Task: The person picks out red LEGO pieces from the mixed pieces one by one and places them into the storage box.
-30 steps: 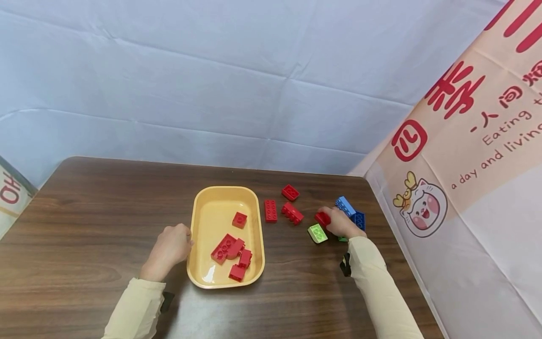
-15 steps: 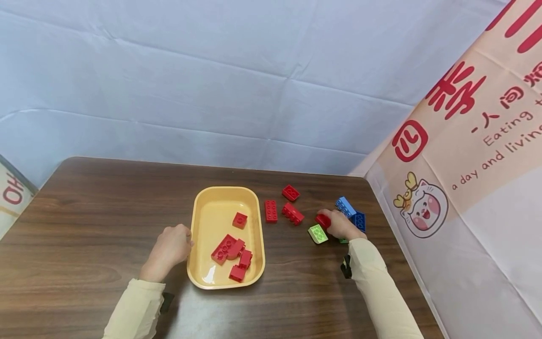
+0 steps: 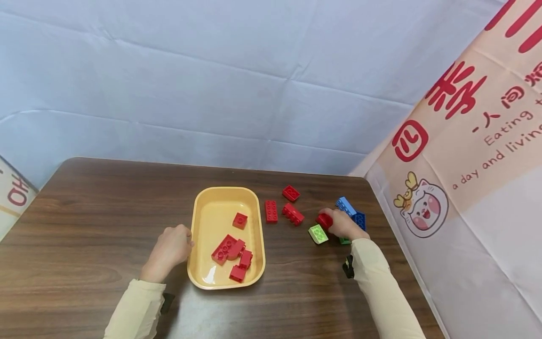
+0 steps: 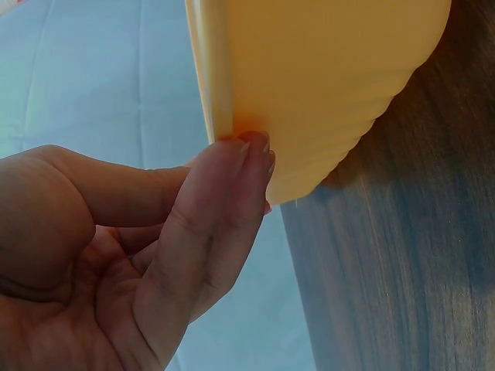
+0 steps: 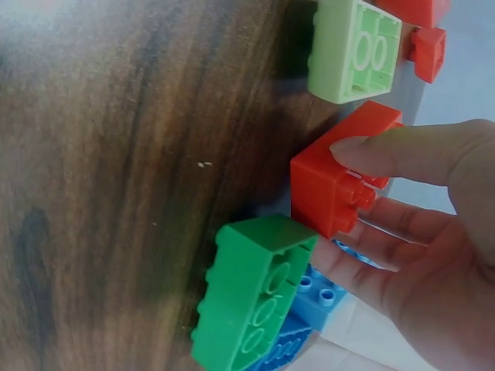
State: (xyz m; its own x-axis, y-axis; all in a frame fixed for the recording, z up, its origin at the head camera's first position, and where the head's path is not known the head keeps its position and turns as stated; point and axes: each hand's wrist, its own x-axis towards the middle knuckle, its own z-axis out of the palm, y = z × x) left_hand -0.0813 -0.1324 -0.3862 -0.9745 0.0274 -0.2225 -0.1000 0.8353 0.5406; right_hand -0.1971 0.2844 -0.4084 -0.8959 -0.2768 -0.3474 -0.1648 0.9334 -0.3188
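While left grip [image 3: 169, 248] pinches yellow tray [image 3: 216, 212], right grip [image 3: 340, 224] clamps red brick [image 5: 317, 185] between thumb [image 5: 402, 154] and fingers [image 5: 387, 246].

The yellow rounded-rectangular plastic tray [image 3: 216, 212] looks smooth and glossy — white glare marks its floor. Right of the tray, the red studded plastic block [image 5: 315, 182], the pale-green hollow plastic block [image 5: 332, 54] and the 2 blue oblong plastic blocks [image 3: 347, 205] share a smooth moulded finish. Under the tray, the brown wood-grain tabletop [image 3: 106, 212] has a soft sheen — beyond the tray, the white cloth backdrop [image 3: 190, 94] is matt and creased.
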